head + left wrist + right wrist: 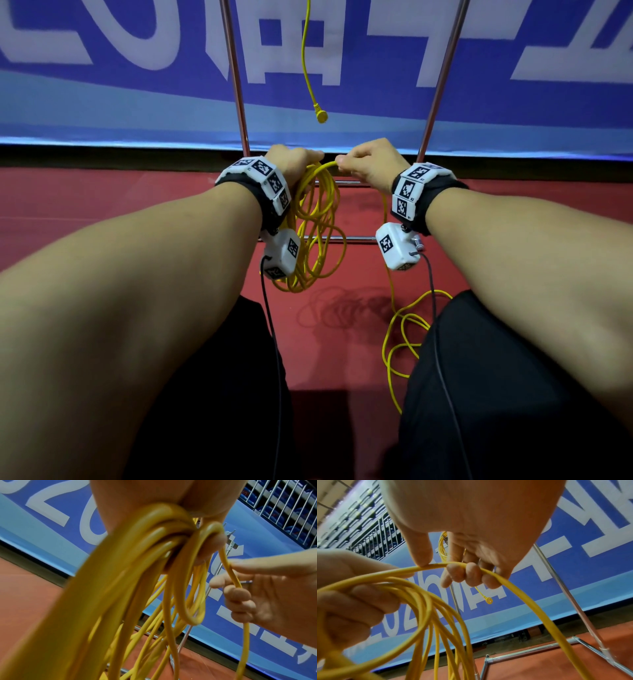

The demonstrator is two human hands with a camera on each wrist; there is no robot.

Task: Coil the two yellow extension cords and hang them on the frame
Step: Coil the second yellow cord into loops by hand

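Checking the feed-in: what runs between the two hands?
A short arc of the yellow cord spans from the left hand to the right hand; head view shows it.

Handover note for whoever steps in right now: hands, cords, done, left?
Left hand: grips the top of the coiled loops of one yellow cord.
Right hand: pinches the same cord's feed strand, passing the next loop over.
Loose tail: uncoiled on the red floor by the right knee.
Other yellow cord: hangs from above between the metal frame posts, plug down; its top is out of frame.
Left: coil the tail, hang this cord.
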